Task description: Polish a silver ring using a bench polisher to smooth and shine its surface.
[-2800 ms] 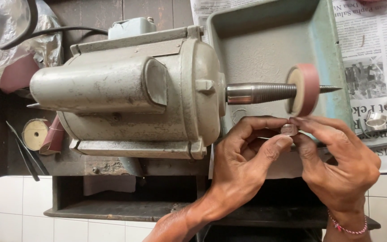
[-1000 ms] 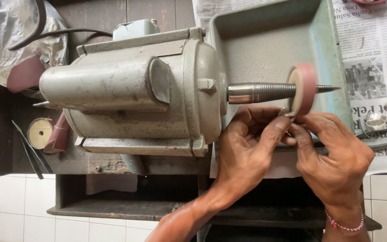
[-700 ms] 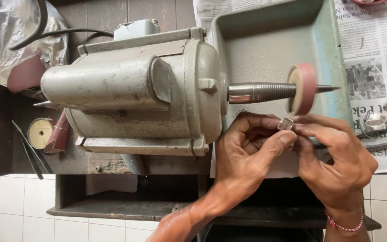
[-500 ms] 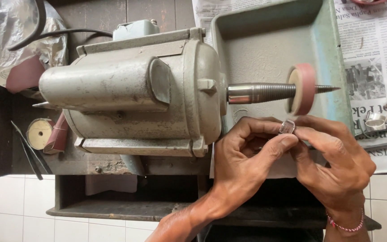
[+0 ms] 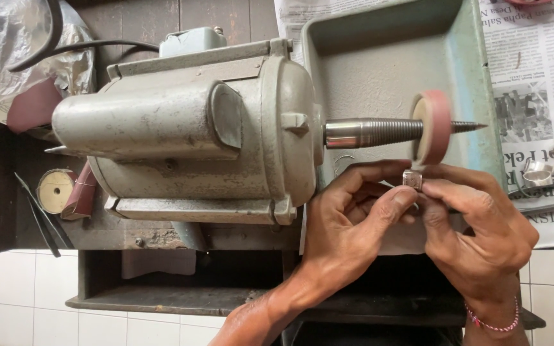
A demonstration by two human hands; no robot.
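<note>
While beside pink wheel [image 5: 432, 127], ring [image 5: 412, 179] in hands [image 5: 418, 218].

A dull grey-green motor [image 5: 181, 134] is seen beside a pink wheel [image 5: 432, 127] on a silvery threaded spindle [image 5: 373, 132], a small silver ring [image 5: 412, 179] is held before a grey tray [image 5: 379, 57], black-and-white printed newspaper [image 5: 533, 77] is spread alongside, and white tiles [image 5: 8, 295] lie below.

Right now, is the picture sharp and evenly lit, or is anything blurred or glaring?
Head view: soft, even light; the motor housing, both hands and the small metal ring they hold look sharp. Mild sheen on the threaded spindle and crumpled plastic sheet. The recess under the bench sits in deep shadow.
</note>
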